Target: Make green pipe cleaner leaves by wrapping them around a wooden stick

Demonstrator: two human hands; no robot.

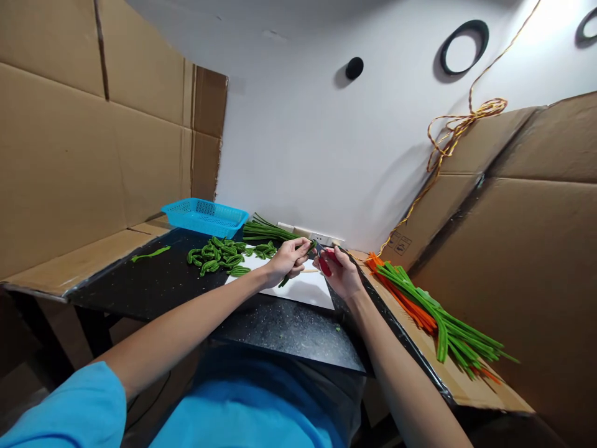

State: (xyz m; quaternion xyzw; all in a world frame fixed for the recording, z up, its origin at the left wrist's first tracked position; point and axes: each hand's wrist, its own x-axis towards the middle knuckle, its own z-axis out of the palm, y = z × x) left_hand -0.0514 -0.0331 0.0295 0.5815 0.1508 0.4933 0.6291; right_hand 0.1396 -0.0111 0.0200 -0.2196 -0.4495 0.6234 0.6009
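My left hand (291,260) is closed on a dark green fuzzy stem, like a pipe cleaner, whose one end hangs below the fingers. My right hand (342,272) grips a red-handled cutting tool (325,264), scissors or pliers; its tip meets the stem beside my left fingers. Both hands are above a white sheet (298,292) on the black table. To the left lies a heap of folded green fuzzy pieces (219,254). Behind the hands is a bundle of long straight green stems (268,230). A thin pale stick on the sheet is partly hidden.
A blue plastic basket (205,216) stands at the back left. A light green strip (150,254) lies on the table (153,283). Bright green stems (438,311) and orange stems (405,302) rest on cardboard at right. Cardboard walls flank both sides; a yellow cord (448,140) hangs at right.
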